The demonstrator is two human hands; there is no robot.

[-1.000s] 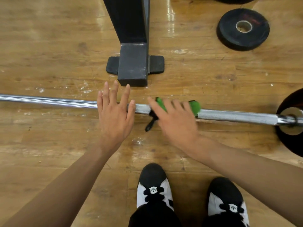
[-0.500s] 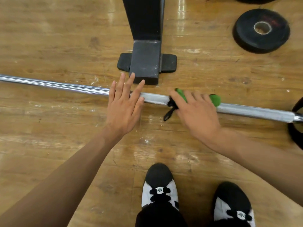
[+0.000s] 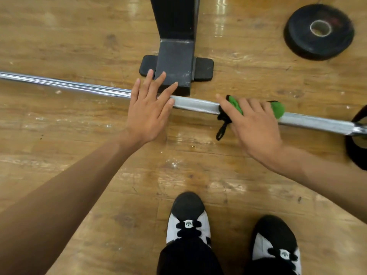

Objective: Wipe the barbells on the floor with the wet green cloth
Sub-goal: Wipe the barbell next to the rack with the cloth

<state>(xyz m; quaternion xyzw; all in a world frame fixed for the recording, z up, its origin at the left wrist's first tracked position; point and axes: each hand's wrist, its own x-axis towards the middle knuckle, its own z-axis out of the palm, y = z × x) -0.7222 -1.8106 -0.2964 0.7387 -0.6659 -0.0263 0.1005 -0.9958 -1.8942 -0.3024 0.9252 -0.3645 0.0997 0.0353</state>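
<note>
A long steel barbell (image 3: 196, 105) lies across the wooden floor from the left edge to a black plate (image 3: 357, 143) at the right edge. My left hand (image 3: 148, 114) rests flat on the bar with straight, spread fingers. To its right my right hand (image 3: 252, 126) presses the green cloth (image 3: 278, 109) onto the bar with straight fingers. The cloth shows green at both sides of the hand, and a black loop (image 3: 221, 130) hangs from its left end. Most of the cloth is hidden under the hand.
A black rack foot (image 3: 175, 64) with rubber pads stands just behind the bar, close to my left fingertips. A loose black weight plate (image 3: 318, 31) lies at the back right. My two black-and-white shoes (image 3: 187, 219) are at the bottom of the view.
Both hands have stayed on the bar in the same pose while the view shifted. My left fingertips now reach up to the rack foot, and the gap between the hands has widened.
</note>
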